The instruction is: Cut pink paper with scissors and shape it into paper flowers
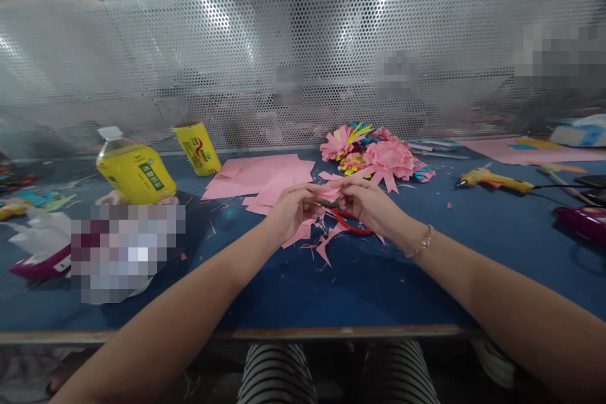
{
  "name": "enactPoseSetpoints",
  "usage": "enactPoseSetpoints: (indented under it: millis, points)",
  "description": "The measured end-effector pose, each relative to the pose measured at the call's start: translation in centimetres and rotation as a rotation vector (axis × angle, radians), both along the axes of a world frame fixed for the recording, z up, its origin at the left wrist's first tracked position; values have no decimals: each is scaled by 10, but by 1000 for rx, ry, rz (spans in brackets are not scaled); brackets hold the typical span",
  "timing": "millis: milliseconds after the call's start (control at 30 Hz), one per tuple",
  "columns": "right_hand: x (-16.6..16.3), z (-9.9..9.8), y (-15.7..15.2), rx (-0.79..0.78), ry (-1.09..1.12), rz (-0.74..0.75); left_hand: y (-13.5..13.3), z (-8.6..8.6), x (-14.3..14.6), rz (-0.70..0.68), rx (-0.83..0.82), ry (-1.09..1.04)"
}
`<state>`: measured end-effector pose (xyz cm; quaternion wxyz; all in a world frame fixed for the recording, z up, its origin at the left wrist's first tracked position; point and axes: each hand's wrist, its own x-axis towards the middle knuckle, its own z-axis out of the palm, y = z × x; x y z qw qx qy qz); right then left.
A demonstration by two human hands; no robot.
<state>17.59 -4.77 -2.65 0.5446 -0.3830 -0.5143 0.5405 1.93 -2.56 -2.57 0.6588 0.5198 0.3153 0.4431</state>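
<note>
A small piece of pink paper (328, 192) is pinched between my two hands, above the middle of the table. My left hand (292, 207) grips its left end with closed fingers, and my right hand (368, 203) has the right end. Just under my right hand are red-handled scissors (351, 227), partly hidden by the fingers. Pink paper scraps (326, 247) lie scattered below both hands. Behind my left hand is a stack of pink paper sheets (265, 177). Beyond my right hand sits a pile of paper flowers (386, 158) in pink, yellow and blue.
To the left stand a bottle of yellow liquid (135, 170) and a yellow tube-shaped container (197, 148). A yellow glue gun (497, 180) with a black cord lies on the right, near a purple object (582, 222). A perforated metal panel (246, 69) runs along the back.
</note>
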Motion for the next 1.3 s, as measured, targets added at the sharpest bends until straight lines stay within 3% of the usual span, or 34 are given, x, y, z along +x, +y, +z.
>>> enactPoseSetpoints:
  millis: [200, 600, 800, 1133, 1300]
  points:
    - [0, 1, 0, -15, 61, 42, -1, 0, 0, -15, 12, -15]
    - [-2, -8, 4, 169, -92, -28, -5, -3, 3, 93, 331, 158]
    - [0, -6, 3, 238, -180, -70, -10, 2, 3, 89, 332, 146]
    - [0, -4, 2, 335, -326, -132, -6, 0, 4, 127, 150, -46]
    - [-1, -5, 2, 330, -319, -113, -4, -2, 3, 197, 240, -27]
